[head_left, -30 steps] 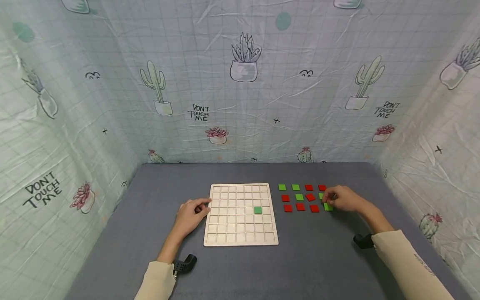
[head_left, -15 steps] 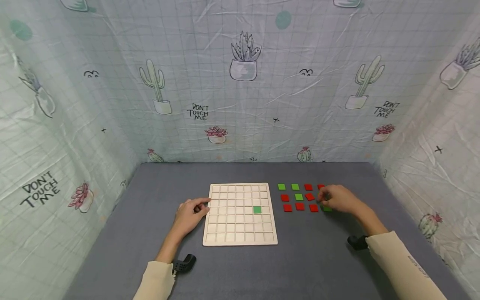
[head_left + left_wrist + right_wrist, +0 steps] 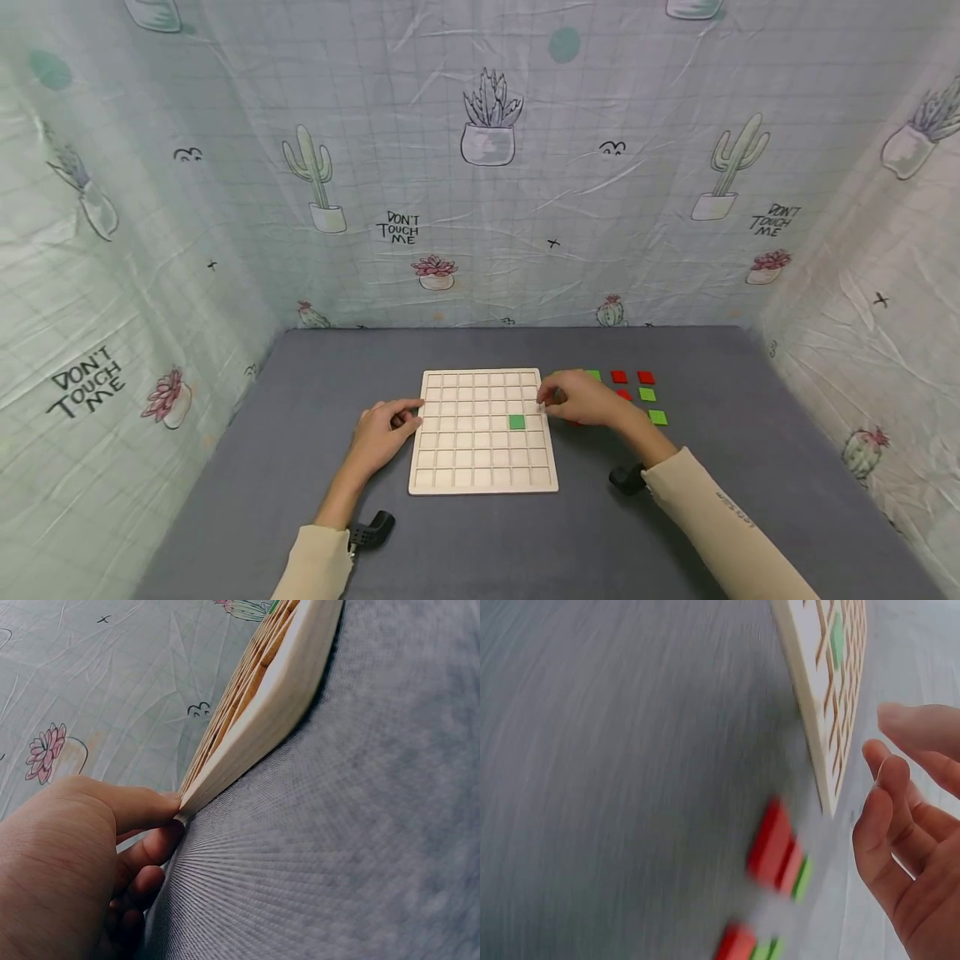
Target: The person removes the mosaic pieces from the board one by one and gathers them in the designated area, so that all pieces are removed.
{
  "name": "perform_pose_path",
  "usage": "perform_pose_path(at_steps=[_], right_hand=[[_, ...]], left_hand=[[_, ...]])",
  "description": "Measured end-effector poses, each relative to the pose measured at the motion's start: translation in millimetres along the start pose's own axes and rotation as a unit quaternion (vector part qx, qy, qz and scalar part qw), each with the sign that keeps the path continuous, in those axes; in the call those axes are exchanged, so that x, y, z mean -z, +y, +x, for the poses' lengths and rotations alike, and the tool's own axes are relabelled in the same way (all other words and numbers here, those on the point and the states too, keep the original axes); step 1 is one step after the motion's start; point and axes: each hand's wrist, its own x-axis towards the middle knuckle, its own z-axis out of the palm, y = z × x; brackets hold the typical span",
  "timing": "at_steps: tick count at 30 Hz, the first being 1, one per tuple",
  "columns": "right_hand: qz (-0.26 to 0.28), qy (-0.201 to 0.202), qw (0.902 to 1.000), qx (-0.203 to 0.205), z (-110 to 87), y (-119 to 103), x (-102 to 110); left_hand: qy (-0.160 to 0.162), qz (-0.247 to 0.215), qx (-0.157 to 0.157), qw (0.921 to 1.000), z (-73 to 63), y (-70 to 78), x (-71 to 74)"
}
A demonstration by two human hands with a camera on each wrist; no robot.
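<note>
The pale wooden grid board (image 3: 446,459) lies flat on the dark table, with a green square tile (image 3: 517,422) in one of its cells. My left hand (image 3: 380,435) rests beside the board's left side; thumb and index fingertips touch that edge, as the left wrist view also shows. My right hand (image 3: 581,398) hovers at the board's right edge, fingers bent. In the right wrist view, thumb and fingers of the right hand (image 3: 915,817) stand apart and no tile shows between them. The right hand and forearm hide part of the loose tiles.
Right of the board lie loose tiles: a red tile (image 3: 646,377), a green tile (image 3: 647,394) and another green tile (image 3: 657,417) among several. A patterned cloth (image 3: 487,217) rises behind the grey table (image 3: 480,550) and at both sides.
My right hand has moved left from the rightmost tiles to the board's right edge, uncovering the two green tiles in the right column. The left hand has stayed at the board's left edge.
</note>
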Motion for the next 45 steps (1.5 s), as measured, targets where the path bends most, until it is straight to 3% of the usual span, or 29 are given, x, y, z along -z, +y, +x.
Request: perform_pose_path(at_steps=[4,13,23,45], right_hand=[[0.011,-0.011,0.9997,0.019,14.4,-11,-15],[-0.017,-0.015,0.9997,0.0,27.7,-16,-35],[-0.029,-0.016,0.9995,-0.001,29.6,-21,-36],[0.005,-0.058,0.9983,-0.012,31.0,-27,-32]], left_hand=[[-0.004,-0.007,0.006,0.9999,0.4,0.7,-0.7],[-0.006,-0.012,0.015,0.9998,0.5,0.3,-0.9],[-0.003,-0.005,0.013,0.9999,0.7,-0.5,-1.3],[-0.003,-0.006,0.018,0.9998,0.2,-0.9,-1.4]])
